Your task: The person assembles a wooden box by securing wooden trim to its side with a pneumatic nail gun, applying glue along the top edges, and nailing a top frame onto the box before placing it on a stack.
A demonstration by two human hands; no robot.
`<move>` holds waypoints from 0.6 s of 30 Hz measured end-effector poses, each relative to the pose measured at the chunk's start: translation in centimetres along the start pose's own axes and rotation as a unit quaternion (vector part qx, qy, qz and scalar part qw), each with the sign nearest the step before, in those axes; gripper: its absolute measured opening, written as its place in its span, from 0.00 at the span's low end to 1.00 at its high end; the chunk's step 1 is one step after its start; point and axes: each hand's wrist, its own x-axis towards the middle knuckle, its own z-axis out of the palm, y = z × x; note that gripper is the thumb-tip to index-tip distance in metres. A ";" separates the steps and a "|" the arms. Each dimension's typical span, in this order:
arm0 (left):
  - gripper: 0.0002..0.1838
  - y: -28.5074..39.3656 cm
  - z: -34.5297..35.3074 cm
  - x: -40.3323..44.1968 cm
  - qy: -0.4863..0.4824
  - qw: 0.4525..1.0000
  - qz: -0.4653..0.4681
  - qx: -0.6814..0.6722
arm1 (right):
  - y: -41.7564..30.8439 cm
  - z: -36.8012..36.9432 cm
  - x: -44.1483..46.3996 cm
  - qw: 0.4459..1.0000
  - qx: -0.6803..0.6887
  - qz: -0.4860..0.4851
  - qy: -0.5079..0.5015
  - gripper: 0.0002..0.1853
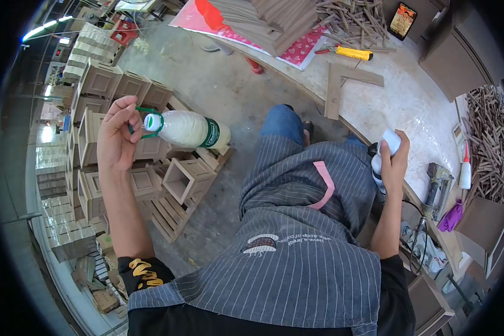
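Observation:
My left hand (123, 126) is raised at the left, its fingers closed on the green handle at the neck of a large plastic bottle (187, 129). The bottle lies sideways in the view, with a green label and pale contents, above the floor. At the right, beside the workbench edge, my right hand (395, 159) is wrapped round a white-capped bottle (391, 141), whose lower part is partly hidden by my fingers.
On the workbench (420, 129) lie a yellow cutter (354, 53), an L-shaped wooden piece (334, 89), a phone (402, 21) and piled wood sticks (490, 140). Wooden frames (187, 179) stand on a pallet at the left. A glue bottle (465, 173) is at the right.

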 end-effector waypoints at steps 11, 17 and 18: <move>0.17 6.4 0.0 3.9 0.038 0.997 0.030 -0.064 | 1.5 -3.3 -5.4 0.988 0.075 -0.098 0.097 0.30; 0.19 9.5 2.2 5.8 -0.011 0.994 0.036 -0.105 | -0.3 -10.9 -3.1 0.933 0.278 0.000 0.228 0.26; 0.19 9.8 3.8 5.9 -0.005 0.993 0.031 -0.118 | -1.0 -11.7 -2.4 0.929 0.282 -0.003 0.242 0.27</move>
